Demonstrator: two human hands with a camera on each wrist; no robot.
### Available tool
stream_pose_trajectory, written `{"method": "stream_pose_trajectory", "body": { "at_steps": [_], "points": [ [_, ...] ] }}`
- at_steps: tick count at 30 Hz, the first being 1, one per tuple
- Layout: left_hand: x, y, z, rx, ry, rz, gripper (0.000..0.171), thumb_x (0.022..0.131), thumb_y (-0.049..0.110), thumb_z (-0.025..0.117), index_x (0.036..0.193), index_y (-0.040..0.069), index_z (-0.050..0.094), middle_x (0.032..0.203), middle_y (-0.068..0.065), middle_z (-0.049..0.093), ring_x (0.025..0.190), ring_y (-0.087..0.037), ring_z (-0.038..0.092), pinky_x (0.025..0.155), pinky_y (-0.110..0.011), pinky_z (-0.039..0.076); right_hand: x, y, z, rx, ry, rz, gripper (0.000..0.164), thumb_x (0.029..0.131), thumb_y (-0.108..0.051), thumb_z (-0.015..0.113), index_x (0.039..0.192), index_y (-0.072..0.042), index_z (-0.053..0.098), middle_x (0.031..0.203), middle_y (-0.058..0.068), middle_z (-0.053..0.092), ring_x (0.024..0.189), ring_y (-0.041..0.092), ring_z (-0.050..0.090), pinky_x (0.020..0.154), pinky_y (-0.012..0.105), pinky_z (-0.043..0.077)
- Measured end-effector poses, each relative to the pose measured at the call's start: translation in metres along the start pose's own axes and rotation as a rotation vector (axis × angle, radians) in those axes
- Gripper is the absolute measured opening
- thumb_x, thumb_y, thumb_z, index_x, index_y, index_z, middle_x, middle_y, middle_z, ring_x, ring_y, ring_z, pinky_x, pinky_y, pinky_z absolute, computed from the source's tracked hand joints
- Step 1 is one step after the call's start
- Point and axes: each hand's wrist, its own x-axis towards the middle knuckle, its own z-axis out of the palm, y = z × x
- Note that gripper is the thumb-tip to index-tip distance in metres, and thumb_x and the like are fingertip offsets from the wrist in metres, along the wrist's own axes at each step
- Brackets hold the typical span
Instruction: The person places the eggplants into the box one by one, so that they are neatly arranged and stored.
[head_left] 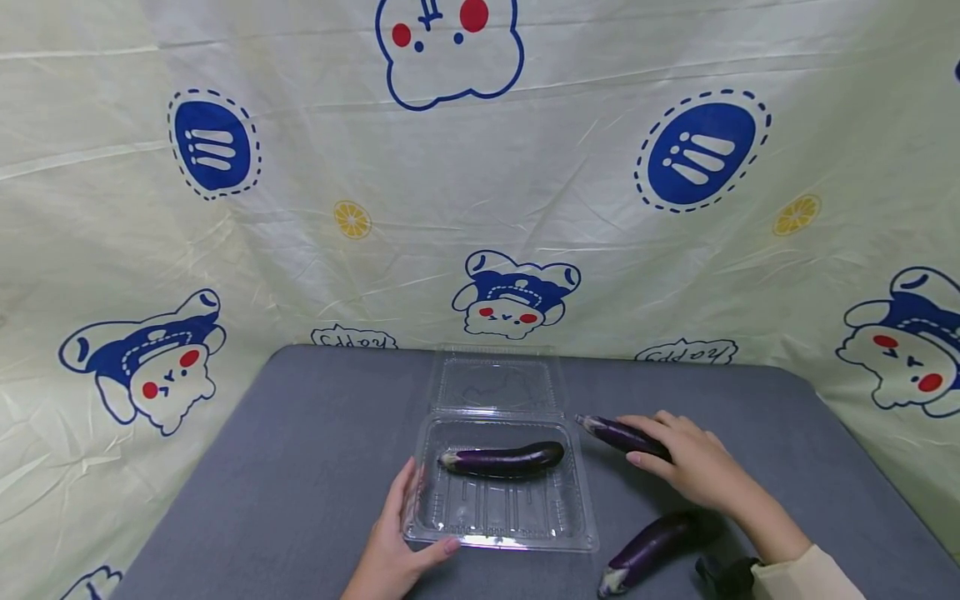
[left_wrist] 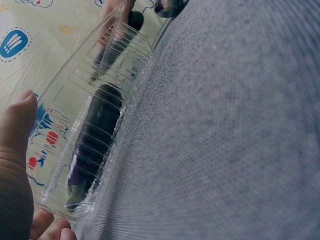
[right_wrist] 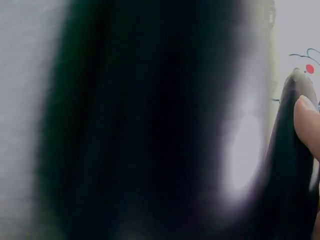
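Note:
A clear plastic clamshell container (head_left: 502, 537) sits on the table with its lid (head_left: 498, 383) folded back. One purple eggplant (head_left: 504, 461) lies crosswise inside it. My left hand (head_left: 396, 533) grips the container's front left corner, thumb at the front rim and fingers along the left side. To the right of the container, my right hand (head_left: 693, 458) holds a second eggplant (head_left: 615, 433), its pale stem end pointing left toward the container. In the right wrist view the thumb (right_wrist: 307, 120) presses on this eggplant (right_wrist: 287, 145).
Another eggplant (head_left: 648, 550) lies on the grey table (head_left: 300, 467) below my right forearm. Beside the right sleeve (head_left: 806, 575) a further dark eggplant end (head_left: 727, 575) shows, partly hidden. A blurred dark shape (right_wrist: 150, 120) fills much of the right wrist view. A printed cloth (head_left: 300, 275) hangs behind.

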Motion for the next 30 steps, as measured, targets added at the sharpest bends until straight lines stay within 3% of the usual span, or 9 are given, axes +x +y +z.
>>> {"method": "stream_pose_trajectory", "body": {
  "at_steps": [11, 19, 30],
  "points": [
    [0.000, 0.000, 0.000, 0.003, -0.002, -0.006, 0.114, 0.072, 0.028, 0.090, 0.158, 0.014, 0.017, 0.156, -0.016, 0.040, 0.145, -0.032, 0.039, 0.114, -0.019, 0.034, 0.013, -0.025, -0.016, 0.027, 0.067, -0.049, 0.054, 0.095, -0.055, 0.058, 0.144, -0.033, 0.051, 0.108, -0.003, 0.062, 0.090, 0.014, 0.053, 0.068, 0.032, 0.039],
    [0.000, -0.002, 0.000, -0.003, 0.003, 0.008, 0.114, 0.072, 0.027, 0.090, 0.158, 0.013, 0.018, 0.157, -0.016, 0.040, 0.145, -0.031, 0.038, 0.114, -0.018, 0.033, 0.024, -0.049, -0.015, 0.073, 0.063, -0.084, 0.053, 0.094, -0.047, 0.064, 0.143, -0.033, 0.052, 0.109, -0.002, 0.063, 0.091, 0.014, 0.052, 0.069, 0.030, 0.040],
    [0.000, -0.002, 0.000, -0.014, 0.000, -0.004, 0.114, 0.072, 0.027, 0.090, 0.158, 0.015, 0.017, 0.158, -0.017, 0.037, 0.145, -0.032, 0.038, 0.114, -0.019, 0.033, 0.034, -0.082, -0.010, 0.120, 0.018, -0.160, 0.054, 0.093, -0.056, 0.060, 0.142, -0.035, 0.053, 0.109, -0.006, 0.062, 0.089, 0.010, 0.050, 0.070, 0.029, 0.041]
  ]
}}
